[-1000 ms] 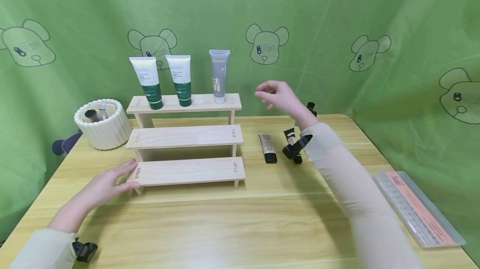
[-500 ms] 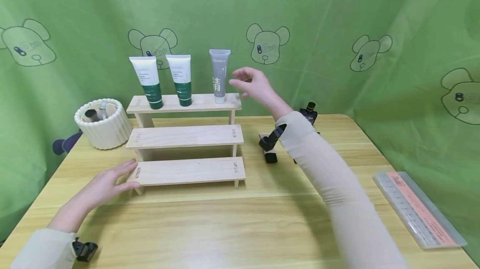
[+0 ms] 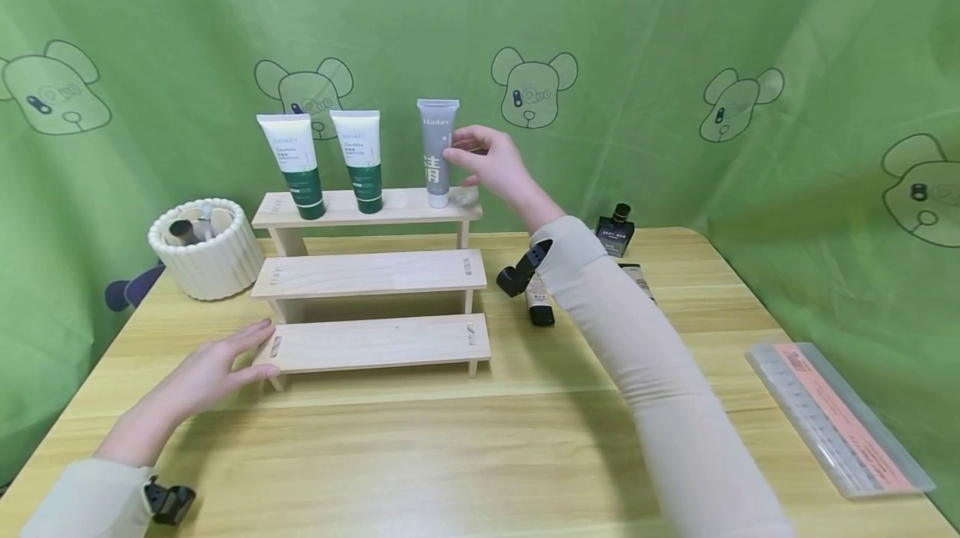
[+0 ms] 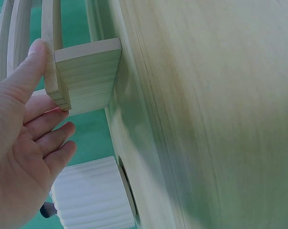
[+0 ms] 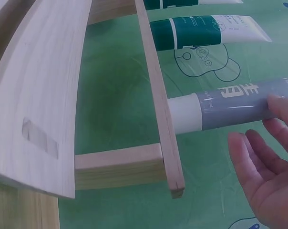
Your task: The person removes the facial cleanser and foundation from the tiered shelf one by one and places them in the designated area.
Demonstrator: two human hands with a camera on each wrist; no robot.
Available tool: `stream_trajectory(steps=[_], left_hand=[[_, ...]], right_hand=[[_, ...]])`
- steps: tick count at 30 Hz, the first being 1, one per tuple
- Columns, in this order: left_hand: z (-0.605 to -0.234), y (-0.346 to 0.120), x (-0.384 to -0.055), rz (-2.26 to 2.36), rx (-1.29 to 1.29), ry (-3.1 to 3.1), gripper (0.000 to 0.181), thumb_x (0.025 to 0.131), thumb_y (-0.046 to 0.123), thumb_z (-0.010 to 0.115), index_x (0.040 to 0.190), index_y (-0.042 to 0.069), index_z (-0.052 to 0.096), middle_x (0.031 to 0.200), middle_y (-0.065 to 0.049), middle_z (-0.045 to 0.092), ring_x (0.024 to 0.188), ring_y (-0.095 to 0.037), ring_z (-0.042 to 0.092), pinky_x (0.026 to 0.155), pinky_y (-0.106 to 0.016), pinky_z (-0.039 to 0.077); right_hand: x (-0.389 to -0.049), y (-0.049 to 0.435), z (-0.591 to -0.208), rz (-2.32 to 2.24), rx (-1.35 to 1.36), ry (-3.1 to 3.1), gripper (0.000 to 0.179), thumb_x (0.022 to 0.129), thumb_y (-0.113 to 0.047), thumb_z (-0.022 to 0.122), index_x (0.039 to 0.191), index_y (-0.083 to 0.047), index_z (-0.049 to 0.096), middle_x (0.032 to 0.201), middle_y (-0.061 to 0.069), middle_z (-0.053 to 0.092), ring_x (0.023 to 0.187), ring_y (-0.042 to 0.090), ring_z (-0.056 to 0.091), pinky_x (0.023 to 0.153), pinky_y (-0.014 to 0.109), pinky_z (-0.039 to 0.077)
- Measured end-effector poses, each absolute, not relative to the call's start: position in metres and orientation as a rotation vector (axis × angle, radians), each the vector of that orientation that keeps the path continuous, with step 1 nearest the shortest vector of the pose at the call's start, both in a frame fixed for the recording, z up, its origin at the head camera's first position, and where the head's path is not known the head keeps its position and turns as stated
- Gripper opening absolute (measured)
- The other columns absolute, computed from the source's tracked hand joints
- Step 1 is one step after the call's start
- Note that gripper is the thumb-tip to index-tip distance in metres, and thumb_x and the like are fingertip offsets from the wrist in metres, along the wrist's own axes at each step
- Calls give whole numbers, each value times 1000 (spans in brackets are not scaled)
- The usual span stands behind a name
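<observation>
My left hand [image 3: 217,369] holds the left end of the lowest step of a three-step wooden display shelf [image 3: 375,342]. Its thumb [image 4: 32,62] lies along the front edge, and the other fingers are bent at the board's end. On the top step stands an upright grey tube [image 3: 437,146] with a white cap downward. My right hand [image 3: 491,158] is at this tube's right side, thumb on its front and a finger against its edge; the rest of the fingers hang loosely curved. Two white-and-green tubes [image 3: 294,163] stand farther left on the same step.
A ribbed white pot [image 3: 213,258] with brushes in it stands left of the shelf. Right of the shelf, a tube with a black cap [image 3: 540,304] lies partly under my right arm, and a black bottle [image 3: 615,231] stands behind. A clear case [image 3: 836,421] lies at the right edge.
My right hand has moved left from beyond the shelf's right end to the grey tube and now touches it. The left hand has stayed put.
</observation>
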State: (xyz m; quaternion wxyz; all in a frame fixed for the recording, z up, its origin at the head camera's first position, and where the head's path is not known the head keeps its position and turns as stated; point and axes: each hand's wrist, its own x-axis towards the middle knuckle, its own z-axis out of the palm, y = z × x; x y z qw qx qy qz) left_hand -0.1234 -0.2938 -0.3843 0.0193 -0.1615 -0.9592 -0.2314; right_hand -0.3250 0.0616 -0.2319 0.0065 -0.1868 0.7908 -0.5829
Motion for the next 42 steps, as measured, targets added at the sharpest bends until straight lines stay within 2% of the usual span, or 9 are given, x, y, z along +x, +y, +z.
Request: stream_trajectory(steps=[13, 20, 34, 38, 42], left_hand=[[-384, -293, -124, -716, -527, -2954, 68, 84, 36, 66, 130, -9, 45, 134, -31, 37, 119, -50, 36, 95, -61, 30], [-384, -293, -125, -726, -521, -2959, 68, 84, 36, 65, 130, -9, 44, 135, -30, 37, 120, -50, 35, 97, -61, 29], [-383, -292, -124, -731, -528, -2960, 68, 83, 33, 67, 130, -9, 44, 135, -31, 37, 120, -50, 35, 96, -61, 30], [-384, -292, -124, -732, -522, -2958, 68, 83, 35, 67, 130, -10, 44, 135, -31, 37, 120, -50, 35, 96, -61, 30], [-384, -292, -123, -732, -515, -2959, 68, 84, 36, 66, 130, -9, 44, 135, -30, 36, 120, -50, 35, 97, -61, 29]], right_hand=[[-324, 61, -232, -1897, -547, 2412, 34, 86, -13, 65, 118, -3, 57, 110, 9, 61, 96, 20, 58, 75, 31, 54], [-319, 68, -233, -1977, -546, 2381, 34, 86, -8, 65, 117, 2, 55, 110, 15, 61, 97, 29, 59, 80, 36, 53], [-294, 111, -241, -2002, -583, 2426, 30, 87, -10, 64, 113, 4, 57, 106, 18, 62, 89, 27, 62, 78, 35, 54], [-284, 125, -247, -1953, -560, 2448, 29, 87, -11, 65, 110, 4, 57, 103, 17, 62, 91, 31, 60, 79, 38, 53], [-274, 139, -257, -1861, -542, 2481, 29, 87, -13, 65, 109, 4, 57, 101, 17, 62, 93, 34, 59, 77, 35, 54]])
